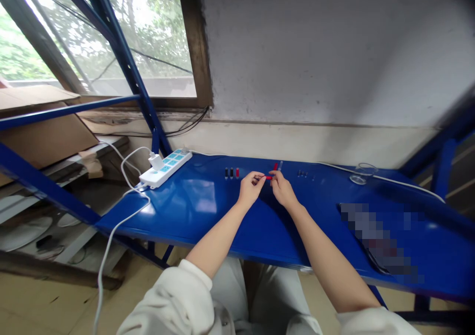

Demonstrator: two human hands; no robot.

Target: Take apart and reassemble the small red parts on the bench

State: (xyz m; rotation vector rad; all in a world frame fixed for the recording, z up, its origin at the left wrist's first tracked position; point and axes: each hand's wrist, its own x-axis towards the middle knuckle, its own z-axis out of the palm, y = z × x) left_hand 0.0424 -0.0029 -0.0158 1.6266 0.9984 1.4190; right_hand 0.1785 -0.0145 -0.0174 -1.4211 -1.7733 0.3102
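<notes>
In front of me, my left hand (251, 187) and my right hand (282, 188) meet above the blue tabletop, fingers closed. Between their fingertips is a small red stick-like piece (268, 177), pinched at its two ends; its exact kind is too small to make out. Just behind my right hand lie another red piece (275, 166) and a clear, thin piece (280, 165). To the left of my hands, two small black cylinders (229, 172) and a red one (237, 172) are lined up. Several tiny dark parts (302, 173) lie to the right.
A white power strip (166, 168) with a plugged-in adapter and a trailing cable (107, 256) is at the table's left end. A clear cup (359, 175) stands at the back right. A blurred-out dark flat item (378, 241) lies front right. Blue shelf posts (122, 63) rise at left.
</notes>
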